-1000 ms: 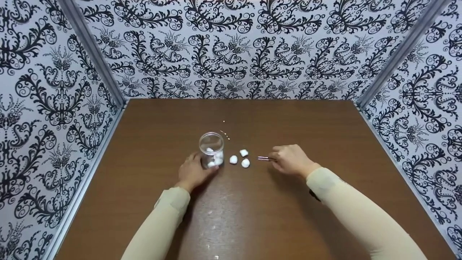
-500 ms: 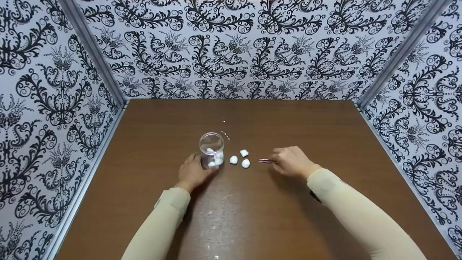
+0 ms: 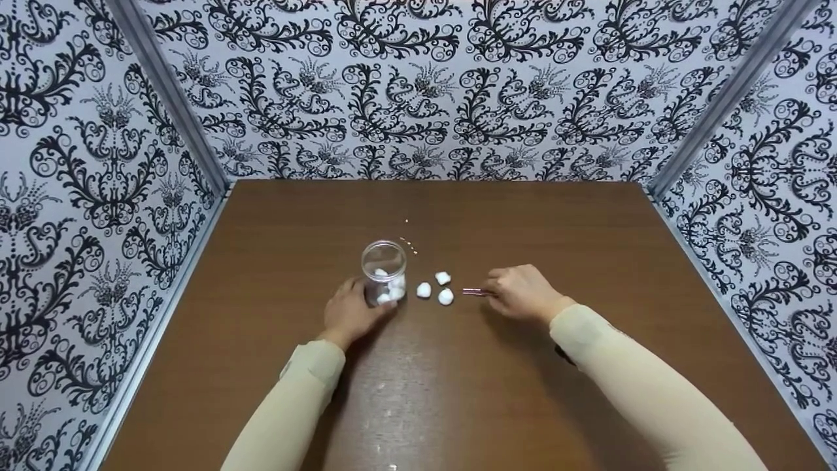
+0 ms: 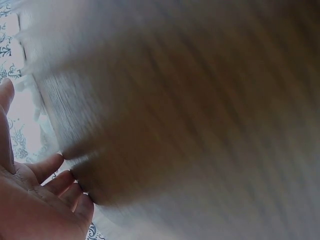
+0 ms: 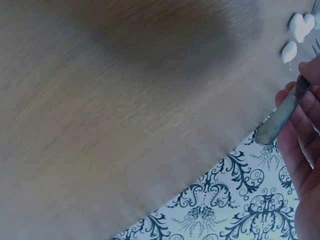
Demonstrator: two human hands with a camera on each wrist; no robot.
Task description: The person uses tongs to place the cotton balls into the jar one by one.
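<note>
On the bench (image 3: 510, 418), clear jar (image 3: 384, 279) stands upright, no lid on. Left hand (image 3: 351, 311) sits against the jar's left and near side, thumb and fingers curved round the lower wall, grasping it; probably a steadying hold, kept low so the mouth is free. Three loose cotton balls (image 3: 424, 290) lie just right of the jar, probably grouped there for easy reach. Further right of the jar, right hand (image 3: 521, 291) has its fingers pinching metal tweezers (image 3: 473, 292), tips toward the jar, near the loose cotton balls but not touching them; likely held so the tips reach out past the knuckles. Tips slightly apart, nothing between them that I can see. Jar contents: several more cotton balls (image 3: 395, 288), low down; can't count them through the wall.
</note>
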